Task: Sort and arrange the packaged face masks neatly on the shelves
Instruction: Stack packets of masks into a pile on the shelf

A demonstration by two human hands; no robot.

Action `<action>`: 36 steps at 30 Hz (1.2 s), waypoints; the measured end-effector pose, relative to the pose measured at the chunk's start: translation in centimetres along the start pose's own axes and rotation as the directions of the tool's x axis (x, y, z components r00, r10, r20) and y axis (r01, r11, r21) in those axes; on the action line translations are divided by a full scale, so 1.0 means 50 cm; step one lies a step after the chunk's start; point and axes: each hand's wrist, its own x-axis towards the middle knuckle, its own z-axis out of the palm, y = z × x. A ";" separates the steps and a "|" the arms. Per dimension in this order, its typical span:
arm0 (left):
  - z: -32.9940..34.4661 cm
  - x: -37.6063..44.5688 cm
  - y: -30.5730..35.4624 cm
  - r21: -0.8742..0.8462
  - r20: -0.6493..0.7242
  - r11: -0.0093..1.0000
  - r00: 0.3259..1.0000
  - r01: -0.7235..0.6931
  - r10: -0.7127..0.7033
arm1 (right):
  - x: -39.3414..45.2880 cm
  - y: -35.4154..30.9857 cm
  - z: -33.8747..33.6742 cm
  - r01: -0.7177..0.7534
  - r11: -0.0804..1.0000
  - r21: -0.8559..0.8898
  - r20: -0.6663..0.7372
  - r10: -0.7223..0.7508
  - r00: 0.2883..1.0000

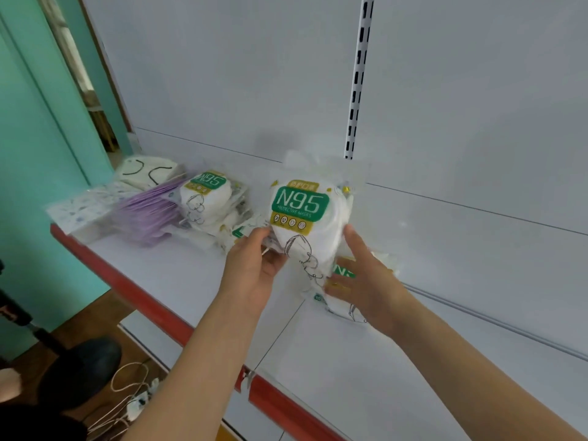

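Observation:
An upright clear pack of white N95 masks (pixel 302 214) with a green label is held above the white shelf (pixel 350 361). My left hand (pixel 254 265) grips its lower left edge. My right hand (pixel 359 275) touches its right side with straight fingers, over another N95 pack (pixel 342 302) lying flat on the shelf. To the left lies a loose heap of N95 packs (pixel 206 202), a pack of purple masks (pixel 146 214), a patterned white pack (pixel 79 208) and a cream pack (pixel 146 170) with black ear loops.
The shelf has a red front edge (pixel 152 297) and a white back panel with a slotted upright (pixel 358 78). A teal wall (pixel 38 154) stands at the left. Below the shelf lie white cables (pixel 127 396) and a dark shoe (pixel 82 367) on the wooden floor.

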 end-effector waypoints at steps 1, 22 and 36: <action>0.001 -0.002 0.001 -0.081 0.022 0.996 0.999 0.039 -0.037 | -0.003 -0.009 0.000 -0.021 0.997 0.076 0.030 0.019 0.999; 0.008 0.054 -0.097 0.931 0.221 0.262 0.964 -0.253 0.147 | 0.031 0.023 -0.128 -0.130 0.897 -0.422 -0.466 -0.092 0.880; 0.047 0.071 -0.076 0.722 0.328 0.691 0.899 -0.041 -0.289 | 0.028 0.029 -0.118 0.032 0.991 -0.133 -0.278 -0.068 0.958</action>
